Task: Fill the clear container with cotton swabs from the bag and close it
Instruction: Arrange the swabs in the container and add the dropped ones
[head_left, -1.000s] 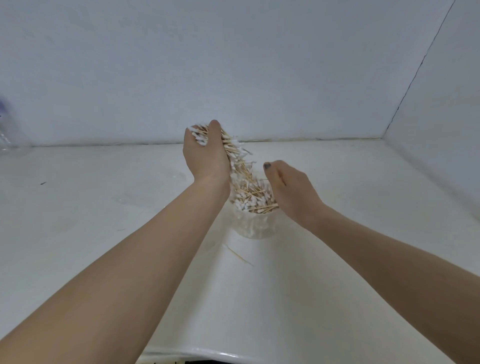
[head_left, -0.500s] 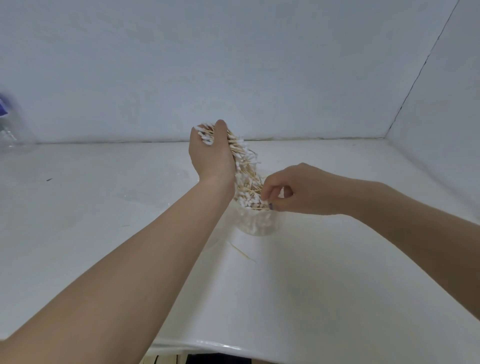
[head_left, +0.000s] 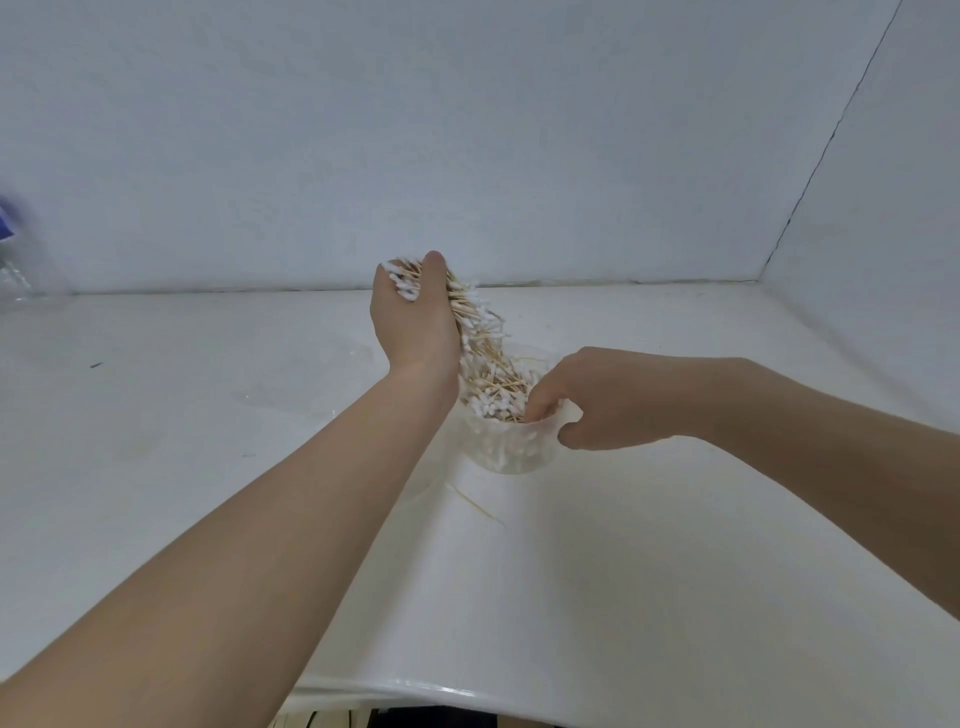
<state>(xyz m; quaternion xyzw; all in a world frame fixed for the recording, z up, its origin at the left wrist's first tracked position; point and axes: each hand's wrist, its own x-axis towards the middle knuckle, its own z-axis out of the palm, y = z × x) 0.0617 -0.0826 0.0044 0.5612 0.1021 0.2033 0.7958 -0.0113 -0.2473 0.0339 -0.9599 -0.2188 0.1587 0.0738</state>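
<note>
A clear round container (head_left: 511, 449) stands on the white table, heaped with wooden-stick cotton swabs (head_left: 493, 395). My left hand (head_left: 413, 322) is raised above and behind it, closed around a thick bunch of swabs that slopes down into the container's mouth. My right hand (head_left: 597, 397) grips the container's right rim, with fingertips inside among the swabs and the thumb outside on the wall. No lid is in view.
One loose swab (head_left: 475, 501) lies on the table just in front of the container. A crumpled clear bag with a blue part (head_left: 15, 260) sits at the far left against the wall. The table's front edge (head_left: 441, 693) is close below.
My right hand has dropped from beside the swab pile to the container's right rim and taken hold of it. My left hand has stayed raised with its bunch.
</note>
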